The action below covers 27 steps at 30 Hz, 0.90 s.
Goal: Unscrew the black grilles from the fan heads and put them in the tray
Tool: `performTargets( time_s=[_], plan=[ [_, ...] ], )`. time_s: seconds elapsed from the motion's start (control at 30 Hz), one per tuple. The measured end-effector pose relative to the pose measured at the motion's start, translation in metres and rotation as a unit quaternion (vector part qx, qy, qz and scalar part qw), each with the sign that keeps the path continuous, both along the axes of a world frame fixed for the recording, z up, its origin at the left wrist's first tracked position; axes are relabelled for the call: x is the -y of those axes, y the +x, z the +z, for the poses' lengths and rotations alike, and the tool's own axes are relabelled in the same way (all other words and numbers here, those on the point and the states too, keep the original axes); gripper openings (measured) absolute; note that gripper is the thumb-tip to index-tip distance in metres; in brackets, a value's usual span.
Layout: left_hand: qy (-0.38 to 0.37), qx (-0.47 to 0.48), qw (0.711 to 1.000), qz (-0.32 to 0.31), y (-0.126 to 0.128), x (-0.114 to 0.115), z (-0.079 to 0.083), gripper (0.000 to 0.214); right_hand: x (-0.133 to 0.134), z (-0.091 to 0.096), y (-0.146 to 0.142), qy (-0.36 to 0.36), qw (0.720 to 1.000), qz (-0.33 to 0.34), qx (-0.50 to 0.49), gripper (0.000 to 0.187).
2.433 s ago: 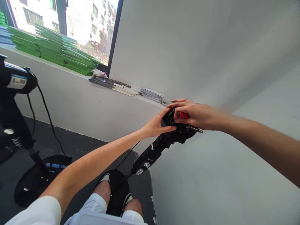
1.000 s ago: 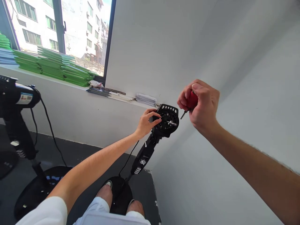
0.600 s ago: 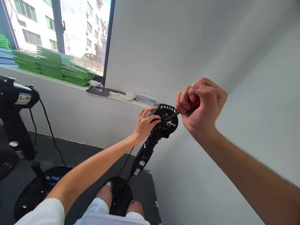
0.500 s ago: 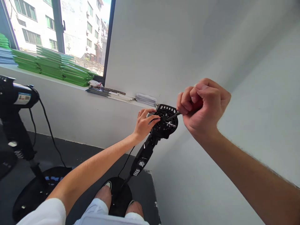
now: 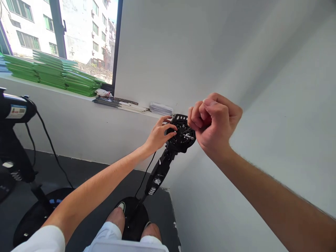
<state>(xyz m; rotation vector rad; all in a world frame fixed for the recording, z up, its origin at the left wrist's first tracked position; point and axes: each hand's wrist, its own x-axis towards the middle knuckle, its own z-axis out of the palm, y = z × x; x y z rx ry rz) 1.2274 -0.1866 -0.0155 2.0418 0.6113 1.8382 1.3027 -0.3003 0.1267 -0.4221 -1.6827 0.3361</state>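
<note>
A black fan motor head (image 5: pixel 181 137) with a bare metal shaft stands on a black stand (image 5: pixel 159 172) whose round base (image 5: pixel 133 216) sits between my knees. My left hand (image 5: pixel 158 133) grips the left side of the motor head with curled fingers. My right hand (image 5: pixel 214 121) is a closed fist around a red-handled screwdriver, whose handle is almost wholly hidden. Its thin metal blade (image 5: pixel 185 132) reaches to the face of the motor head.
A second black fan stand (image 5: pixel 13 140) with cable and round base (image 5: pixel 34 217) stands at the left. Green stacks (image 5: pixel 52 71) and flat papers (image 5: pixel 119 103) lie on the window ledge. White walls meet in a corner right behind the motor head.
My right hand lifted off the motor head, took the screwdriver in a fist and has come back down-left with its tip at the motor face. My left hand stays on the head.
</note>
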Motion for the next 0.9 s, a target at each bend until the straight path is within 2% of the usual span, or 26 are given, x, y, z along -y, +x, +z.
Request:
performTargets(
  time_s=[0.2,0.33,0.9],
  plan=[
    [-0.021,0.027,0.999,-0.039,0.001,0.000,-0.001,0.012,-0.018,-0.006,-0.003,-0.005,0.999,0.039,-0.036,0.039],
    [-0.035,0.032,0.998,-0.042,0.000,0.001,0.000,0.013,-0.029,-0.012,0.002,-0.010,0.999,0.036,-0.029,0.039],
    [-0.030,0.050,0.997,-0.044,0.002,0.001,-0.001,0.014,-0.032,-0.013,-0.002,-0.014,0.999,0.034,-0.003,0.037]
  ],
)
